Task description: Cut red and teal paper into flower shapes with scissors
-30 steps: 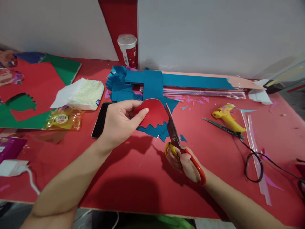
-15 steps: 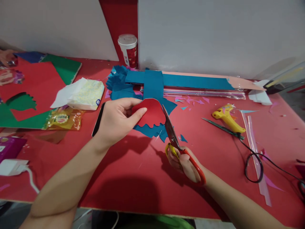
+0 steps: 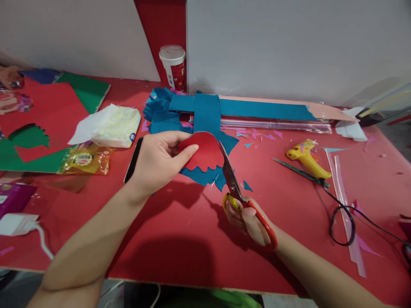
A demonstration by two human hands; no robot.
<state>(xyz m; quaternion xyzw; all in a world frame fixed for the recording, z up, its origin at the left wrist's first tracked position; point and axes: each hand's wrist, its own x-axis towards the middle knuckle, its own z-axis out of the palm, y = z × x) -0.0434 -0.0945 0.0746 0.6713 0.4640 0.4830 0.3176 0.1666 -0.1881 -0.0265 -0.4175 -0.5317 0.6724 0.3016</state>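
My left hand [image 3: 160, 160] pinches a red paper piece [image 3: 205, 152] between thumb and fingers; its lower edge is cut in a wavy line. Scissors [image 3: 233, 182] with one red and one yellow handle are in my right hand [image 3: 248, 218], fingers through the loops. The blades lie close together along the right edge of the red piece; whether they touch it is hard to tell. Beneath the red piece, blue paper scraps [image 3: 205, 175] lie on the red table [image 3: 167, 239]. Behind it are blue paper strips [image 3: 207, 111], laid across each other.
A yellow glue gun [image 3: 310, 159], green-handled tweezers or a thin tool [image 3: 298, 172] and a black cord [image 3: 353, 222] lie right. Left are a tissue pack [image 3: 118, 126], red sheet [image 3: 48, 102] and white charger [image 3: 17, 224]. A paper cup [image 3: 173, 68] stands at the back.
Almost nothing differs. Both hands, the red paper and the scissors keep nearly the same position.
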